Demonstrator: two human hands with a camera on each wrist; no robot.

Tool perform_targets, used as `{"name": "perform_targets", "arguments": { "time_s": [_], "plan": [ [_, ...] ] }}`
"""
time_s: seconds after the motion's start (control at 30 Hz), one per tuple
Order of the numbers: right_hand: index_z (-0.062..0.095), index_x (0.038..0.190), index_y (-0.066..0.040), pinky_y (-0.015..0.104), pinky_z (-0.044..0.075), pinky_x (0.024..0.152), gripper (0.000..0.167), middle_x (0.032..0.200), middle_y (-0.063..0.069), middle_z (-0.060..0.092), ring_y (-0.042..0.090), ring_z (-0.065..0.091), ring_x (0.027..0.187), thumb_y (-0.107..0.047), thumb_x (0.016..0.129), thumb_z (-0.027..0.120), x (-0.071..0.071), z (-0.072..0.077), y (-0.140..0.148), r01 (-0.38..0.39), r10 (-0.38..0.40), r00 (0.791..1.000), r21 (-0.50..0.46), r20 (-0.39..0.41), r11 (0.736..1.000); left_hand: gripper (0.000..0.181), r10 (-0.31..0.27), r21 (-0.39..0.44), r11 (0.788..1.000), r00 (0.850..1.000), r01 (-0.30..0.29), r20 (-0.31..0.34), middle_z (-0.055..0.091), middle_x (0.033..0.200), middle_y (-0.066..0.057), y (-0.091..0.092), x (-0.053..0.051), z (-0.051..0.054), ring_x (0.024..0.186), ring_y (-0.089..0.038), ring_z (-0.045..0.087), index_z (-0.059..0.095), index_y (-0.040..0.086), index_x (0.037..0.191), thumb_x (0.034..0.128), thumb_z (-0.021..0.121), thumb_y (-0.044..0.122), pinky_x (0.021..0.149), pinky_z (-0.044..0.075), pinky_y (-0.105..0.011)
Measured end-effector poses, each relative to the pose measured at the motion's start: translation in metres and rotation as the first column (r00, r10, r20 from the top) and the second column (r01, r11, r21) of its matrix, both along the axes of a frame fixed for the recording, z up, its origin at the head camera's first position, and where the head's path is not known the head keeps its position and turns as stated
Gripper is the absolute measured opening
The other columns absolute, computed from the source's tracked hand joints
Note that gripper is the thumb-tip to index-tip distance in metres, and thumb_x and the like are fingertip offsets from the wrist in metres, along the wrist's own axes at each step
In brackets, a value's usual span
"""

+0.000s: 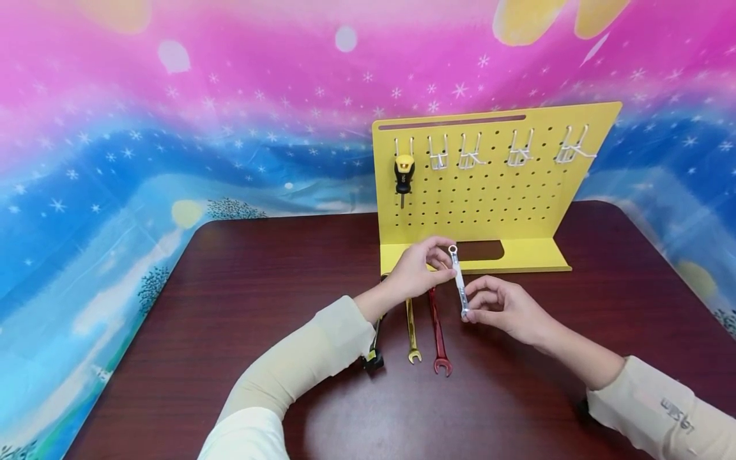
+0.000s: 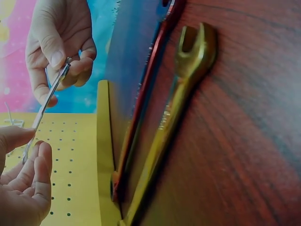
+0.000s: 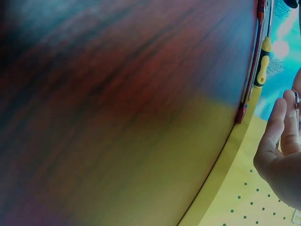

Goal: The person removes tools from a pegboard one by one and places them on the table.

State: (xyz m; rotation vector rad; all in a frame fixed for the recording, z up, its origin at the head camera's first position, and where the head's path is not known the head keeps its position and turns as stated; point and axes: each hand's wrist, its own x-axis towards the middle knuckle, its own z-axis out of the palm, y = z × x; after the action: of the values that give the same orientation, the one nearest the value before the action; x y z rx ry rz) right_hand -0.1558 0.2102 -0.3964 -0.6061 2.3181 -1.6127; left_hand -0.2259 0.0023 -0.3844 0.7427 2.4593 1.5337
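Note:
My left hand pinches a small silver wrench near its upper ring end, above the table. At the lower end of the same wrench, my right hand holds it between thumb and fingers. Seen from the left wrist, the silver wrench slants between both hands. Below the hands a gold wrench and a red wrench lie side by side, open jaws toward me. My left forearm partly hides a black-and-yellow tool beside them, whose kind I cannot tell.
A yellow pegboard stands at the table's back, its base behind my hands. From its leftmost hook hangs a yellow-and-black screwdriver. Several white hooks line the board's upper part. A patterned cloth surrounds the dark wooden table.

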Motion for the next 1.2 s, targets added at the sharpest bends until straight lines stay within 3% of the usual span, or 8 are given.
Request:
{"name": "perform_targets", "arguments": {
  "time_s": [0.27,0.6,0.83,1.2],
  "plan": [
    [0.051,0.114,0.012,0.025,0.055,0.069,0.033,0.083,0.009,0.075,0.014,0.07,0.077,0.001,0.089,0.069,0.0,-0.007,0.003,-0.042,0.043,0.997,-0.007,0.059,0.999,0.045,0.007,-0.073,0.997,0.998,-0.002,0.068,0.069,0.095,-0.002,0.0,0.001,-0.01,0.082,-0.008,0.066,0.058,0.009,0.131,0.089,0.075,0.011,0.073,0.053,-0.018],
    [0.051,0.114,0.014,0.024,0.055,0.071,0.035,0.084,0.014,0.074,0.011,0.067,0.076,-0.001,0.088,0.069,0.003,-0.018,0.005,-0.072,0.069,0.986,0.016,0.153,0.997,0.044,-0.003,-0.186,0.982,0.995,0.022,0.1,0.07,0.091,-0.002,0.001,0.003,-0.018,0.073,-0.006,0.062,0.059,0.008,0.128,0.0878,0.076,0.013,0.066,0.05,-0.016],
    [0.049,0.115,0.016,0.024,0.055,0.071,0.036,0.083,0.013,0.074,0.01,0.067,0.075,0.001,0.088,0.066,0.004,-0.02,0.006,-0.079,0.075,0.98,0.017,0.186,0.997,0.045,-0.024,-0.315,0.948,0.998,0.041,0.057,0.065,0.079,0.003,0.005,0.003,-0.02,0.061,-0.005,0.053,0.06,0.006,0.128,0.0879,0.076,0.017,0.059,0.043,-0.014],
    [0.048,0.116,0.019,0.025,0.055,0.068,0.036,0.083,0.017,0.071,0.01,0.064,0.071,0.005,0.086,0.063,0.004,-0.022,0.003,-0.06,0.05,0.977,0.042,0.206,0.997,0.046,-0.045,-0.387,0.921,0.999,0.052,0.028,0.064,0.075,0.004,0.008,0.0,-0.028,0.06,-0.004,0.054,0.06,0.005,0.131,0.0896,0.075,0.019,0.059,0.043,-0.014]
  ]
}}
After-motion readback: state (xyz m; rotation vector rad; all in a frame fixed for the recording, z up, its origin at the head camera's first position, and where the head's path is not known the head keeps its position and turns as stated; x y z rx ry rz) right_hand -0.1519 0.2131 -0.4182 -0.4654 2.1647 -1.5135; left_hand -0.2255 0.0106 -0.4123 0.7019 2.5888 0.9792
